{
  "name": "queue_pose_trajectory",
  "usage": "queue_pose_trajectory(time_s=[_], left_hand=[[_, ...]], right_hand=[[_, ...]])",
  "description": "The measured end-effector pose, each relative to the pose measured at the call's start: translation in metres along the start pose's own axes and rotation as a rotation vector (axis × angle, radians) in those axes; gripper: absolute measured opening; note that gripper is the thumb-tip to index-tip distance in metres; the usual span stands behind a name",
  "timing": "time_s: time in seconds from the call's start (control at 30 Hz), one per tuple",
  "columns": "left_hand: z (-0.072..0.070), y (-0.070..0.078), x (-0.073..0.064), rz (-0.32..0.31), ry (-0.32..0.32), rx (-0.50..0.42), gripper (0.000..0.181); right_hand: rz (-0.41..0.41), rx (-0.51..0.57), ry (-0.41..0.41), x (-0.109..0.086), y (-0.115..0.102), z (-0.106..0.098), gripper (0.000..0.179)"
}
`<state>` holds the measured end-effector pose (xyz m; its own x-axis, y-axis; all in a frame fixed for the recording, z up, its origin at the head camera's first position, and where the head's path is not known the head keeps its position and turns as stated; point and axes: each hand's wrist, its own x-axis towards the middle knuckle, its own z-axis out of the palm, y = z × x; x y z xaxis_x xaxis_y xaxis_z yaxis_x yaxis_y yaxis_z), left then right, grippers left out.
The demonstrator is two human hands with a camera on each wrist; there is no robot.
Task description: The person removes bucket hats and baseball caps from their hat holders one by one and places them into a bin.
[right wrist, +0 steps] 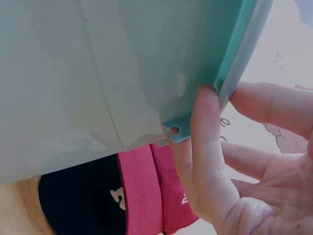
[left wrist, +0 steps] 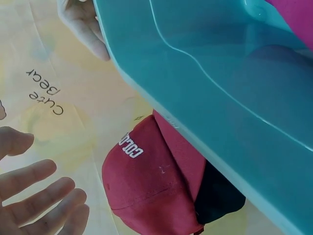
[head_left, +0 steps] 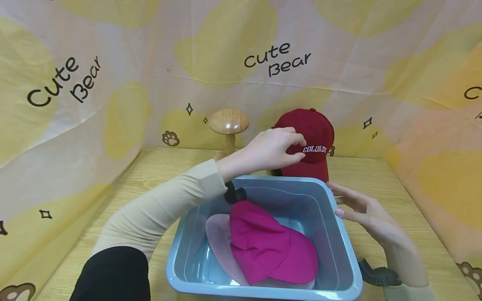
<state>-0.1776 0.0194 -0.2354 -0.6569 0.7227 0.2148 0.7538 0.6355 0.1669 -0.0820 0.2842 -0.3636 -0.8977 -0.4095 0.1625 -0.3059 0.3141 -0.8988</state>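
Note:
My left hand (head_left: pixel 276 147) reaches across the basin with fingers loosely bent, just in front of a red baseball cap (head_left: pixel 314 125) lettered COLORADO. In the left wrist view its fingers (left wrist: pixel 41 181) are spread, nothing held, apart from the cap. At the right far corner of a light blue plastic basin (head_left: pixel 348 255), my right hand (head_left: pixel 363 211) grips the rim; in the right wrist view one finger (right wrist: pixel 208 132) lies under the lip. Inside the basin a magenta baseball cap (head_left: pixel 263 246) lies over a pale pink cap (head_left: pixel 220 240). The red cap's lower part is hidden behind the basin.
A wooden stand with a rounded, mushroom-like top (head_left: pixel 229 121) rises behind the basin, partly hidden by my left forearm. The wood-grain table (head_left: pixel 150 179) is bounded by a printed fabric backdrop (head_left: pixel 218 54) at the back and on both sides.

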Motion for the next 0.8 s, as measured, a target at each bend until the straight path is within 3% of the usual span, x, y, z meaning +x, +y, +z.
queue_pose_trajectory(time_s=[0.8], left_hand=[[-0.010,-0.003,0.030,-0.041,0.048,-0.043,0.033]], right_hand=[[0.008,-0.002,0.004,-0.001,-0.002,0.001,0.057]])
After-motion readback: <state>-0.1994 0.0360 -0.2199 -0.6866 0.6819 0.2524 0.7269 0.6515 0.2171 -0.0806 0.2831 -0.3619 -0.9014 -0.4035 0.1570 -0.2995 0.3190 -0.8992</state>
